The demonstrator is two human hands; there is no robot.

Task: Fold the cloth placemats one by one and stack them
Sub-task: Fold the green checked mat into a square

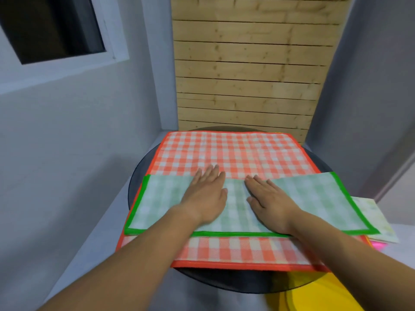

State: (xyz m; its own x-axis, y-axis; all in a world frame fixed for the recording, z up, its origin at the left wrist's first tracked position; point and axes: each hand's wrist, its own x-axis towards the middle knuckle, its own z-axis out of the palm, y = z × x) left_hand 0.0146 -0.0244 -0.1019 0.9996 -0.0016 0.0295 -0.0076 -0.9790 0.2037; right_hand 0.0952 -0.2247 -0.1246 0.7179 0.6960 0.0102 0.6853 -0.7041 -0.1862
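Orange-and-white checked cloth placemat [235, 151] is lying spread underneath; folded green-bordered checked cloth placemat [314, 198] is resting under both palms; left hand [205, 194] and right hand [267, 198] are pressing flat, open; likely light, limp; corners outboard of each palm are inviting pinches.

Most likely a plain room in a home; grey painted walls [67, 142] with a white-framed window [56, 25]; a panel [247, 75] of pale wooden slats behind a small round dark table [224, 281]; checked cloth placemats [224, 149] lie on it.
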